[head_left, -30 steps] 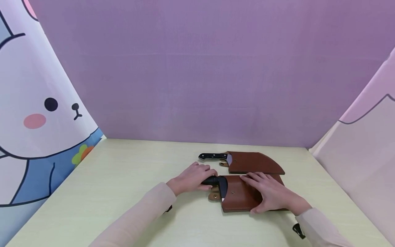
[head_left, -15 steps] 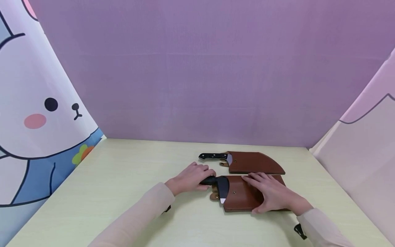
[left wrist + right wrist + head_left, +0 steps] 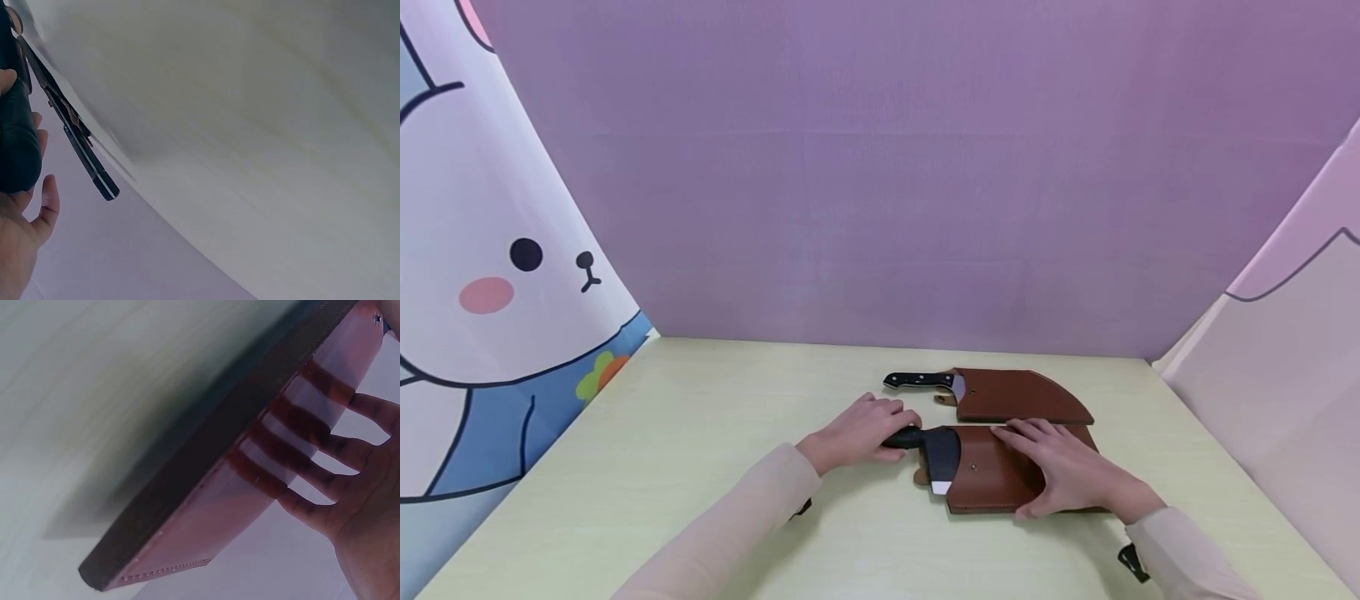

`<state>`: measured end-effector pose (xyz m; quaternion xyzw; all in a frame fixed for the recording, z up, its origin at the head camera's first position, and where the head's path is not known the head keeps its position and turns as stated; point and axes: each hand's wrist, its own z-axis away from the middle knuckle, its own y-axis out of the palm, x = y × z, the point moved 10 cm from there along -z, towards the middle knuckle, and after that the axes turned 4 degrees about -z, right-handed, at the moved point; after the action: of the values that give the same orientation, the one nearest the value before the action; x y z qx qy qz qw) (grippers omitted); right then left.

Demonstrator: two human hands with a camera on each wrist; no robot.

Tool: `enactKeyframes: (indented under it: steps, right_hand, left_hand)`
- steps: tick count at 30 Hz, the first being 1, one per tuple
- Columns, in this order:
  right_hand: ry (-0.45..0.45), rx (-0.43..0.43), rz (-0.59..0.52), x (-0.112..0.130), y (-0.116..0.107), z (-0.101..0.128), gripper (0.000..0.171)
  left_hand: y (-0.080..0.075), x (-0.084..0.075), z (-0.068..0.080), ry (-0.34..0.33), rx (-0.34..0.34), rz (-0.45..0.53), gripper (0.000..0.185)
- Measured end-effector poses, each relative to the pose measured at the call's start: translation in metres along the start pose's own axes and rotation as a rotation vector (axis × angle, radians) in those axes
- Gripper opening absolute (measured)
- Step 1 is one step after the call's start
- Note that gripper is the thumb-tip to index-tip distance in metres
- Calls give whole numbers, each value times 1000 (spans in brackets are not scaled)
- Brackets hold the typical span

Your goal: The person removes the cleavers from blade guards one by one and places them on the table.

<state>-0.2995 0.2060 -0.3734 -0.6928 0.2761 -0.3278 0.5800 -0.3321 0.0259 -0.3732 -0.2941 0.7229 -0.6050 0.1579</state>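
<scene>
My left hand (image 3: 861,429) grips the black handle of a cleaver (image 3: 942,454), fingers wrapped round it. Dark blade with a bright lower edge shows between that hand and a brown leather sheath (image 3: 988,483), which covers the rest of the blade. My right hand (image 3: 1063,471) rests spread on the sheath, its thumb near the front edge. In the right wrist view, straight fingers lie across the sheath's glossy face (image 3: 219,506). The left wrist view shows the dark handle (image 3: 15,137) against the palm.
Just behind lies a second cleaver (image 3: 917,380) in its own brown sheath (image 3: 1018,396), black riveted handle pointing left. Both lie on a pale table (image 3: 737,383). A purple backdrop (image 3: 880,183) rises at the back, with printed cloth (image 3: 490,208) on the left.
My left hand has moved slightly left with the handle, and more of the blade shows outside the sheath. The sheath and my right hand have shifted a little right.
</scene>
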Motion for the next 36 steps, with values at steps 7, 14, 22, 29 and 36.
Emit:
enactKeyframes:
  steps: [7, 14, 22, 29, 36]
  right_hand:
    - [5, -2, 6, -3, 1, 1, 105]
    - [10, -1, -2, -7, 2, 2, 105]
    - [12, -3, -12, -12, 5, 2, 104]
    - [19, -4, -12, -15, 6, 3, 104]
    - [22, -6, -11, -17, 6, 4, 104]
  left_hand:
    - [-2, 0, 2, 9, -17, -6, 39]
    - [1, 3, 5, 13, -26, -7, 38]
    - [4, 5, 7, 7, -27, -8, 37]
    - [6, 7, 9, 7, -21, 2, 37]
    - [6, 9, 10, 6, -22, -1, 39]
